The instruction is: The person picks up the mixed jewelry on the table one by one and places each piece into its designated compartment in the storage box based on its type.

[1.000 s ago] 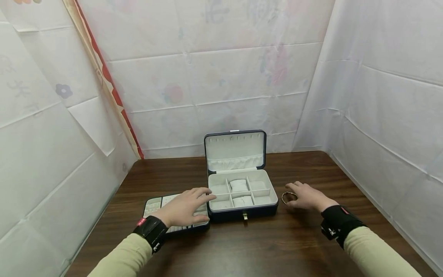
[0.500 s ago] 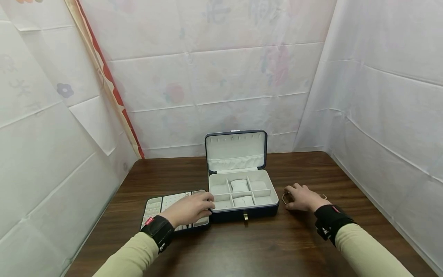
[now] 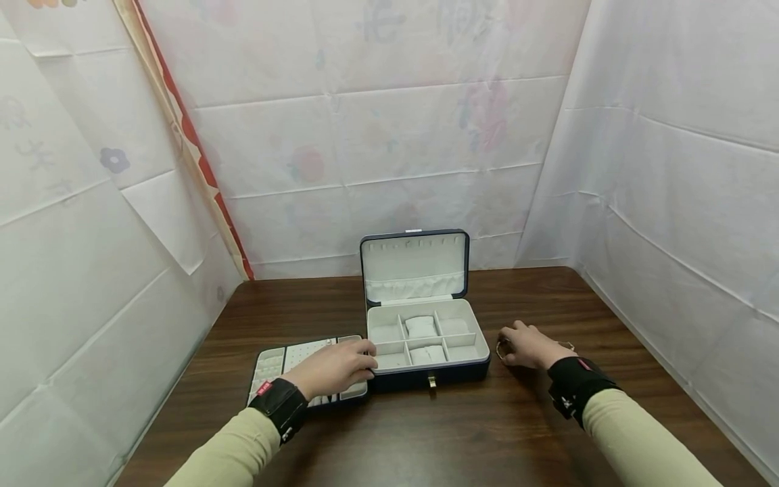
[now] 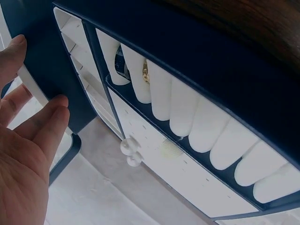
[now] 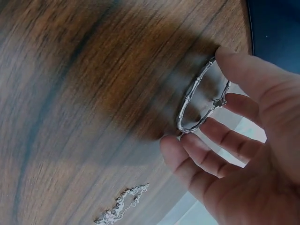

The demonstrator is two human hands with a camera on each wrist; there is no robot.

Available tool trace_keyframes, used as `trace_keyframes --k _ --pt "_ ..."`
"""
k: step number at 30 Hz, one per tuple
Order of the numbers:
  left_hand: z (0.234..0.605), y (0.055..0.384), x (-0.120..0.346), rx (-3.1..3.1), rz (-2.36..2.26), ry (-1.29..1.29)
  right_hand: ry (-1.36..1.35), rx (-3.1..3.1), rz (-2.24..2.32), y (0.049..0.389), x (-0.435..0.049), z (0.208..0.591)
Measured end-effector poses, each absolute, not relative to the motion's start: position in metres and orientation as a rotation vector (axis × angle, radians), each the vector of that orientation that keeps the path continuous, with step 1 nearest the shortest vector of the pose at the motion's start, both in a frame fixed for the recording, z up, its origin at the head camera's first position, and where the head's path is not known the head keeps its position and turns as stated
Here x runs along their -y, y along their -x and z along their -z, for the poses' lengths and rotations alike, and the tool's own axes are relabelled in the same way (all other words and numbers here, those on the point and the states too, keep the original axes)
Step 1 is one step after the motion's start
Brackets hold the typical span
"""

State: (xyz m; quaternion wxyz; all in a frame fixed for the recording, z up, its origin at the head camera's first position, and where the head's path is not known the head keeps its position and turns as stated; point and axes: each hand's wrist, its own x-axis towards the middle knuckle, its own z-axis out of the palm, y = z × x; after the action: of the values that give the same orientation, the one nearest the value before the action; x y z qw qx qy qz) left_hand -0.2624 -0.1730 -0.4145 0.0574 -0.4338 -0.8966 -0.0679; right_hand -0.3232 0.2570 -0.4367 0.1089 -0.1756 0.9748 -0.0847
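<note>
My left hand (image 3: 335, 368) rests at the left rim of the navy jewelry box (image 3: 429, 372), fingers loosely bent. In the left wrist view, its fingertips (image 4: 60, 102) lie by the box's navy wall and pale edge. Beside the box's right side, my right hand (image 3: 528, 346) holds a bangle (image 5: 190, 96) with bamboo-like segments between thumb and fingers, low over the table. A chain bracelet (image 5: 122, 204) lies on the wood near that hand, partly hidden behind the wrist in the head view.
A jewelry tray (image 3: 268, 365) stands left of the box, partly under my left arm. Its ring rolls (image 4: 180, 108) hold a gold ring (image 4: 146, 72) and a dark band (image 4: 121, 63). The box's lid (image 3: 415, 264) stands open; cushions (image 3: 420, 327) fill two compartments.
My left hand has come down and right onto the box's left rim. The right hand has shifted slightly left and closed on the bangle, uncovering the chain bracelet behind it.
</note>
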Motion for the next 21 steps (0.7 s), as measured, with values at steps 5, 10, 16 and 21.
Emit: trace_keyframes --k 5,10,16,21 --pt "0.4147 0.2622 0.1732 2.722 0.211 1.316 0.516 -2.862 0.271 0.3228 -0.2551 0.4351" --pt "0.4152 0.2626 0.1733 2.728 0.212 1.315 0.532 -2.869 0.258 0.3231 -0.2532 0.4345" --pt "0.4141 0.2627 0.1728 2.73 0.207 1.314 0.508 -2.865 0.235 0.3233 -0.2506 0.4331" --pt "0.4136 0.2622 0.1729 2.729 0.201 1.312 0.512 -2.865 0.208 0.3245 -0.2498 0.4355"
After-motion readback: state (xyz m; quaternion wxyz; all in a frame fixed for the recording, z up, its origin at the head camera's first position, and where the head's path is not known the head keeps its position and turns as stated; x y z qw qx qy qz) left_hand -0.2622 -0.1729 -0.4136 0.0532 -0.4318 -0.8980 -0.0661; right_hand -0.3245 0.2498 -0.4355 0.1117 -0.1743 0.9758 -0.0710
